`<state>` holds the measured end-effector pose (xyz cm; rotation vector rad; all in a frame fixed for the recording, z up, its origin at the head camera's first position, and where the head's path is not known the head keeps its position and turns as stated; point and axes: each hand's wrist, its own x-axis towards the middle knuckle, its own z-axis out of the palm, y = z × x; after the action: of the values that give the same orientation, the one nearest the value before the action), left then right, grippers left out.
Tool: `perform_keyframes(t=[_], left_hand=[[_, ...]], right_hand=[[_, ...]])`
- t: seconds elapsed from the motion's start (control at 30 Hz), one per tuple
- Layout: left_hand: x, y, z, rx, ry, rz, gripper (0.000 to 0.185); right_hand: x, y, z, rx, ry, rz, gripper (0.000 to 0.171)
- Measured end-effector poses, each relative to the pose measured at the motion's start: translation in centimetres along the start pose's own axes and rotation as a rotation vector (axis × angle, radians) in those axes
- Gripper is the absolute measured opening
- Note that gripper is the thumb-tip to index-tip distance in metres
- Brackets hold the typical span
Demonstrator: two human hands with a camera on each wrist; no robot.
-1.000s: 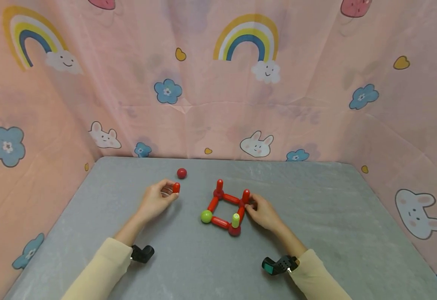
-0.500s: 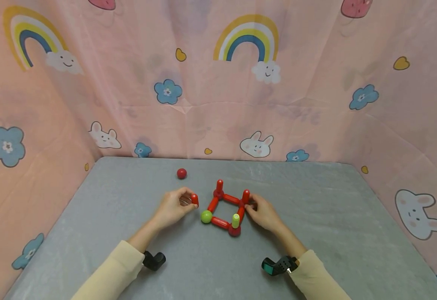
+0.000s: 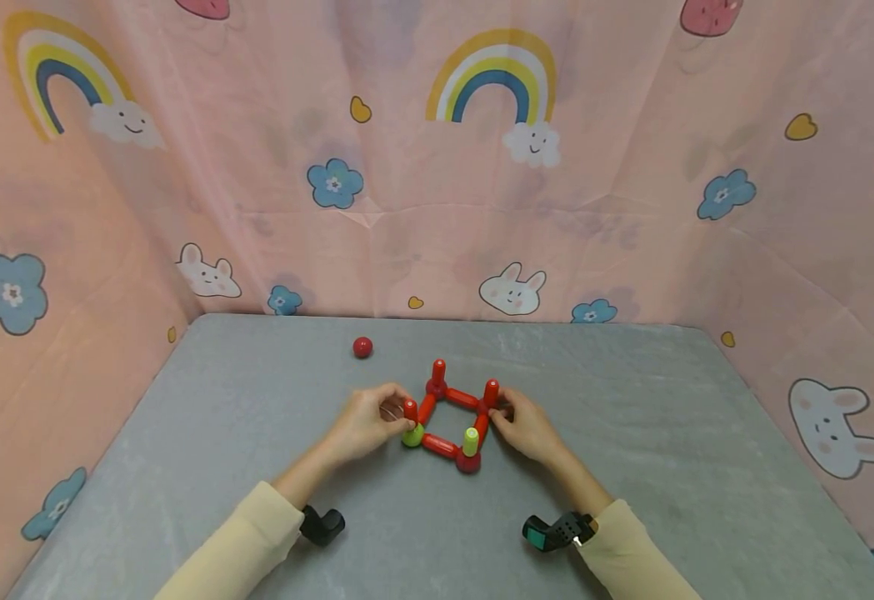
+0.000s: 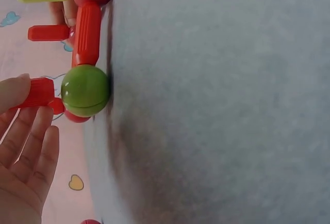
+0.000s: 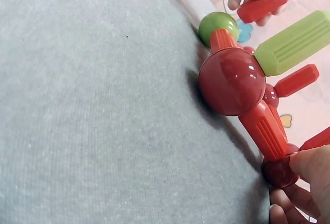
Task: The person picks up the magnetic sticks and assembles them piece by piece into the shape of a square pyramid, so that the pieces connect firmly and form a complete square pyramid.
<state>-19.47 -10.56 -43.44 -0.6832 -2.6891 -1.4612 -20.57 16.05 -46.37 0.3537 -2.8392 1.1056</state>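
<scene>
My left hand [image 3: 367, 422] pinches a red ribbed rod [image 4: 40, 93] between thumb and fingers. The rod is held upright just above the green ball [image 4: 85, 91], with a small gap between them in the left wrist view. That ball is the left corner of a four-sided frame of red rods and balls lying on the table. At the frame's right back corner, my right hand [image 3: 528, 423] grips a dark red ball [image 5: 280, 171], which carries an upright red rod [image 3: 491, 392]. A light green rod [image 5: 294, 44] stands on the front red ball [image 5: 233, 82].
A loose red ball [image 3: 362, 347] lies on the grey table [image 3: 669, 433] behind my left hand. Another upright red rod [image 3: 439, 372] rises from the frame's back corner. A pink patterned cloth [image 3: 422, 225] hangs behind and along the sides.
My left hand has carried the red rod right and toward me, from near the loose ball to above the green ball. The right hand and the frame have stayed in place.
</scene>
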Motion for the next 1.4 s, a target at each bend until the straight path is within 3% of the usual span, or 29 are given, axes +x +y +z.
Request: perform_keyframes(t=[0.33,0.7,0.93,1.17,1.4], left_hand=[[-0.1,-0.4,0.5,-0.015,-0.012,-0.005,0.022],[0.1,-0.8,0.8,-0.008,-0.025,0.006,0.020],[0.0,-0.8,0.8,-0.007,-0.043,0.010,0.018],[0.0,-1.0,0.7,0.024,-0.050,0.027,0.019],[-0.3,-1.5,1.0,0.067,-0.076,0.032,0.020]], right_hand=[[0.1,0.2,0.1,0.016,-0.002,-0.001,0.022],[-0.8,-0.2,-0.1,0.038,0.022,0.040,0.040],[-2.6,-0.8,-0.4,0.110,0.048,0.065,0.032],[-4.5,-1.6,-0.3,0.056,-0.029,0.025,0.036],[-5.2,-2.9,0.1,-0.011,-0.115,0.031,0.056]])
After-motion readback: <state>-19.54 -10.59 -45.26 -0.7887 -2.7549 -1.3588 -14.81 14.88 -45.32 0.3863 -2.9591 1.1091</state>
